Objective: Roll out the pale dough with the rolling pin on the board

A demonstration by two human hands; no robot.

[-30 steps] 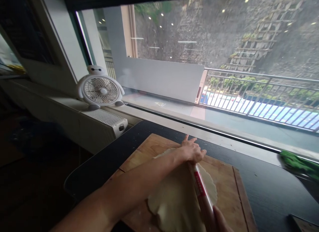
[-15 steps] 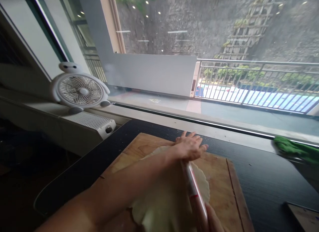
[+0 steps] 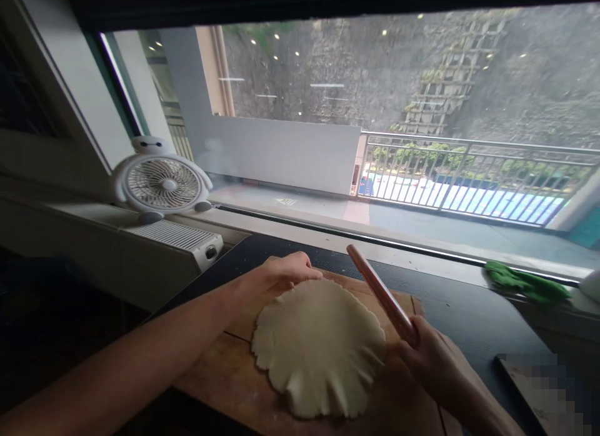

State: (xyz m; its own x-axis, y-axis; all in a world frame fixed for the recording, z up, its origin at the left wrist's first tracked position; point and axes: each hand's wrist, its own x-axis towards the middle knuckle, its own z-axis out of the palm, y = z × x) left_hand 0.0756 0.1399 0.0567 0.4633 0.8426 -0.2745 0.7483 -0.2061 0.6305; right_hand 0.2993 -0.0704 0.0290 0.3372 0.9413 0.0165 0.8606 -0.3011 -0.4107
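Observation:
A flat, roughly round sheet of dough [image 3: 323, 342] lies on the wooden board [image 3: 210, 361], with a ragged rim and folds along its near side. At its far left edge, my left hand [image 3: 295, 267] has its fingers bent down and closed at the dough's rim; the fingertips are partly hidden. My right hand [image 3: 434, 358] is wrapped round one end of a reddish rolling pin [image 3: 379, 292]. The pin is tilted, its free end pointing up and away past the dough's right side.
The board rests on a black table [image 3: 469, 323] by a window. A white fan [image 3: 164, 183] stands on the ledge at left, near a white slatted unit [image 3: 175, 236]. A green cloth [image 3: 525, 283] lies at right. A dark-edged flat object [image 3: 529, 392], partly blurred out, sits near right.
My left hand has left the rolling pin's far end and moved left to the dough's far edge. My right hand has carried the pin off the dough, up and right. The view has tilted upward.

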